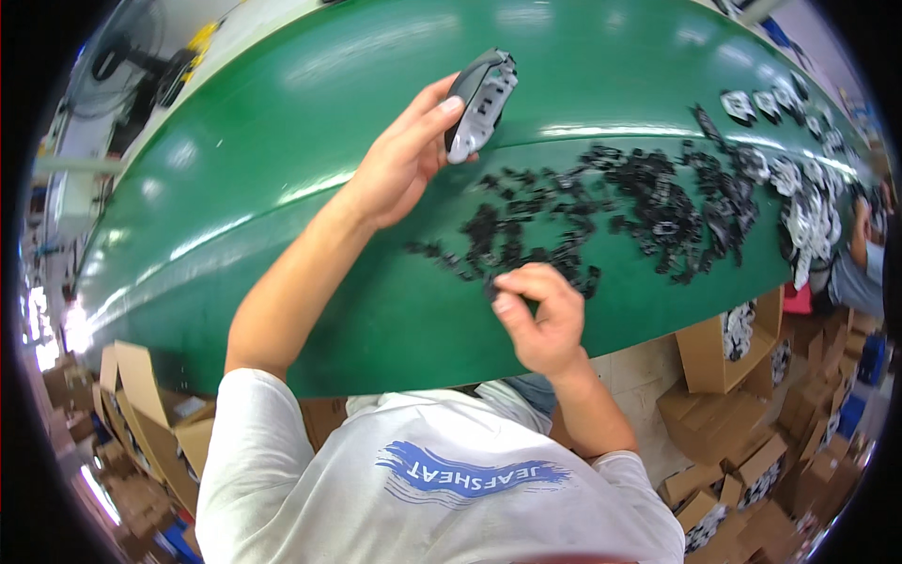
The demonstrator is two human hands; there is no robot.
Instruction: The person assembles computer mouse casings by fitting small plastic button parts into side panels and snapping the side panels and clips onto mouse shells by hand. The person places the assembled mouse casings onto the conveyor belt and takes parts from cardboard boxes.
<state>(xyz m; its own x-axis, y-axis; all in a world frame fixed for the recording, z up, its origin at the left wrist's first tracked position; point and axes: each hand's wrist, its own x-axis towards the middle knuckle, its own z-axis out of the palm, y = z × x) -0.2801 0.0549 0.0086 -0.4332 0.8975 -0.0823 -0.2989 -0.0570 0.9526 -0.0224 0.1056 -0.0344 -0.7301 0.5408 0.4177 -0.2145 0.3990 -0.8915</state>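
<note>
My left hand (406,155) is closed around a hollow plastic shell (482,108), dark on its outer side and light grey inside, and holds it tilted above the green table (366,329). Small openings and raised posts show in the shell's inner face. Closer to my body, my right hand (547,320) pinches a small black plastic part (491,288) between thumb and finger. That part is blurred, so its exact shape is unclear. Just beyond this hand lies a wide scatter of small black plastic parts (658,202), spreading to the right.
White and dark shells (806,211) are heaped at the table's right end, with several more (738,106) farther back. Another person's arm (860,235) shows at the far right. Cardboard boxes (719,423) stand below on the right, and more boxes (141,385) on the left.
</note>
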